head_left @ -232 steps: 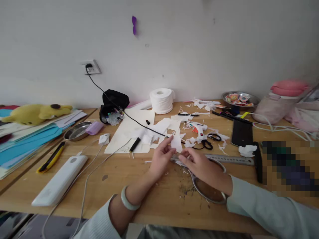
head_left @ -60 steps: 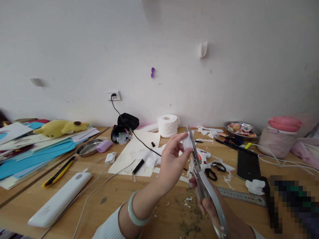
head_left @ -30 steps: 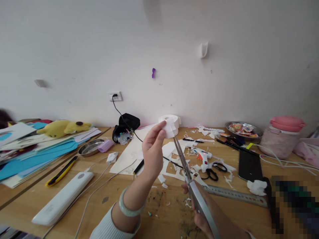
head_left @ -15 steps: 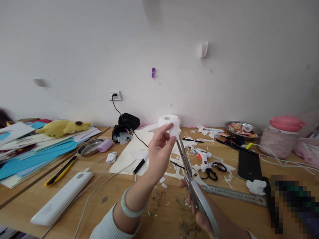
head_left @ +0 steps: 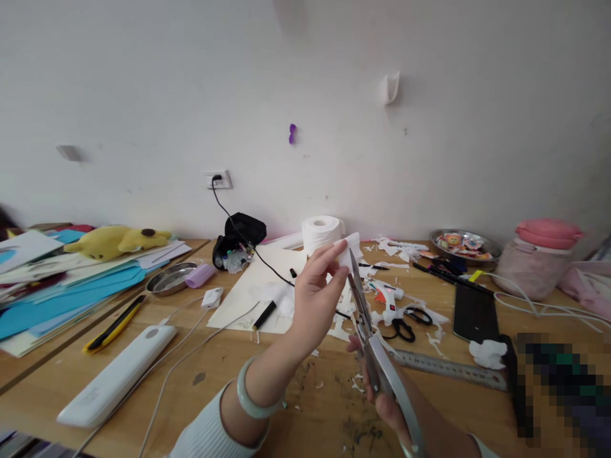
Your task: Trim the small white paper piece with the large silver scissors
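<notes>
Left hand [head_left: 315, 292] grip pinching paper scrap [head_left: 349, 248]; right hand [head_left: 389, 401] grip clamped on scissors [head_left: 370, 337]

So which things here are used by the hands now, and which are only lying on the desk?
In use:
- left hand pinching the white paper piece
- right hand holding the large scissors

Lying about:
- toilet roll
- glue gun
- small black scissors
- metal ruler
- yellow knife
- plush toy
</notes>
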The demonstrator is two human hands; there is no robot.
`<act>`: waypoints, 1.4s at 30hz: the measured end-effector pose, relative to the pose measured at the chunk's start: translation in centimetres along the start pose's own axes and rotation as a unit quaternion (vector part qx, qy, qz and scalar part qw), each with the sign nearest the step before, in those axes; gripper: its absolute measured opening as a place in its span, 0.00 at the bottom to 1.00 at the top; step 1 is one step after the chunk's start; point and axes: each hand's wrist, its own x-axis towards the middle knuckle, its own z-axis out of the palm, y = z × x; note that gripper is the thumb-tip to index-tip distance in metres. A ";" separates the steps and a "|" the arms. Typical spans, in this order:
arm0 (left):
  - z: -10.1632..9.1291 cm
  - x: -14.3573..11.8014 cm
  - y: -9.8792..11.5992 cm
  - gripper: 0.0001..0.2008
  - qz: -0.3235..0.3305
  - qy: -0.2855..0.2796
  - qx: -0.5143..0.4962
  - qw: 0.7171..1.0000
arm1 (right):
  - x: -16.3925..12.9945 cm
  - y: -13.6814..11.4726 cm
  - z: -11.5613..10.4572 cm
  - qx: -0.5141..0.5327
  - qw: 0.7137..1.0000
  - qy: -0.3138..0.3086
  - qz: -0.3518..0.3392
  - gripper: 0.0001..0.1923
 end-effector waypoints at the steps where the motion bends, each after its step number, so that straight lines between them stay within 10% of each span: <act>1: 0.0 0.0 0.0 0.19 -0.005 -0.003 -0.002 1.000 | 0.0 0.0 0.1 0.009 1.000 0.003 0.006 0.26; 42: 0.0 0.2 -0.1 0.21 -0.096 -0.007 -0.030 0.995 | 0.2 0.6 -0.1 0.027 0.999 0.024 0.000 0.31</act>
